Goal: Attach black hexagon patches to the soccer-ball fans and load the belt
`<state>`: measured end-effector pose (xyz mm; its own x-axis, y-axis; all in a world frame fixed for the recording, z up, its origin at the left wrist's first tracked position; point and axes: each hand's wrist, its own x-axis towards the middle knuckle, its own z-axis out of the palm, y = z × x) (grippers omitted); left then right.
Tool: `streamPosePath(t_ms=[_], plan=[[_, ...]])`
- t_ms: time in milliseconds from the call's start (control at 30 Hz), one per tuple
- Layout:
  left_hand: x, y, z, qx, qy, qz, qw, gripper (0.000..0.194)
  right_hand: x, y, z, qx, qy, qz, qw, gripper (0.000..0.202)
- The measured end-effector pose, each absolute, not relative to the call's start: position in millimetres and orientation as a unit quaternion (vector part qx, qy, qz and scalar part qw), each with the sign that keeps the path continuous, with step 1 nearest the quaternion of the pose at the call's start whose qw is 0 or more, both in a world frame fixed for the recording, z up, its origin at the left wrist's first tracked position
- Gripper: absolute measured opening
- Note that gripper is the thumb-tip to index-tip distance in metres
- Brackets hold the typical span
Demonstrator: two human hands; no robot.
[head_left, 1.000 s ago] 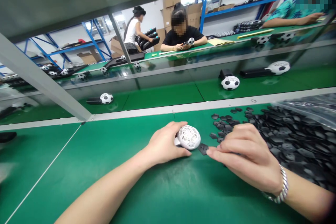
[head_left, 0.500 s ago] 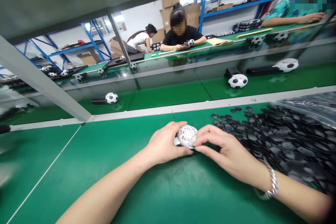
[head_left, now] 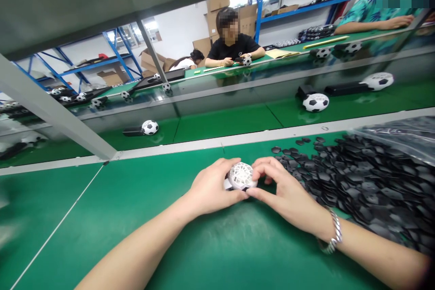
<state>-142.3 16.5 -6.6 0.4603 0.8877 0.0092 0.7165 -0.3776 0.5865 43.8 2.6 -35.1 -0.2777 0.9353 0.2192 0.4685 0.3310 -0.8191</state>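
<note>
My left hand (head_left: pixel 214 188) is closed around the left side of a white round fan head (head_left: pixel 242 174) with a slotted grille, held low over the green tabletop. On the right side of the same fan head, my right hand (head_left: pixel 277 186) is closed, its fingertips at the rim and its thumb pressed to the near lower edge. A small black patch (head_left: pixel 245 189) shows at that edge beside the thumb. The fan head's underside and much of its left side are hidden by my hands. To the right lies a heap of small black plastic pieces (head_left: pixel 367 181).
Beyond a pale metal rail (head_left: pixel 183 142) runs a green conveyor (head_left: pixel 217 120) carrying soccer-ball fans (head_left: pixel 316 102) with black handles. A slanted metal post (head_left: pixel 68 104) stands at left. A clear plastic bag (head_left: pixel 401 138) lies by the heap. Co-workers (head_left: pixel 233 47) sit across the line.
My right hand has shifted left and wrapped closer around the fan head; a black patch now shows at its near edge. The fans on the conveyor have moved slightly right.
</note>
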Motion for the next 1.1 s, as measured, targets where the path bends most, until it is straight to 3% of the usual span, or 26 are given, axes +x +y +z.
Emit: streamPosePath(t_ms=[267, 600, 700, 800, 933, 1100], plan=[[-142.4, 16.5, -6.2, 0.812, 0.489, 0.169, 0.269, 0.065, 43.5, 5.6, -35.0, -0.467, -0.700, 0.412, 0.349, 0.035], [-139.9, 15.5, -5.5, 0.818, 0.486, 0.167, 0.260, 0.059, 49.1, 8.4, -28.5, -0.450, -0.750, 0.352, 0.333, 0.031], [-139.9, 15.1, -3.9, 0.823, 0.483, 0.146, 0.261, 0.062, 68.8, 27.6, -22.1, -0.492, -0.797, 0.238, 0.258, 0.015], [-140.2, 15.4, -2.2, 0.851, 0.460, 0.120, 0.222, 0.062, 91.2, 45.9, -20.7, -0.565, -0.799, 0.070, 0.192, 0.012], [-142.0, 17.8, -1.4, 0.882, 0.425, 0.109, 0.173, 0.071, 99.2, 50.0, -24.0, -0.560, -0.817, 0.013, 0.138, 0.007], [-146.4, 21.7, -3.5, 0.886, 0.423, 0.096, 0.166, 0.076, 88.6, 39.7, -24.0, -0.526, -0.842, -0.042, 0.110, 0.022]])
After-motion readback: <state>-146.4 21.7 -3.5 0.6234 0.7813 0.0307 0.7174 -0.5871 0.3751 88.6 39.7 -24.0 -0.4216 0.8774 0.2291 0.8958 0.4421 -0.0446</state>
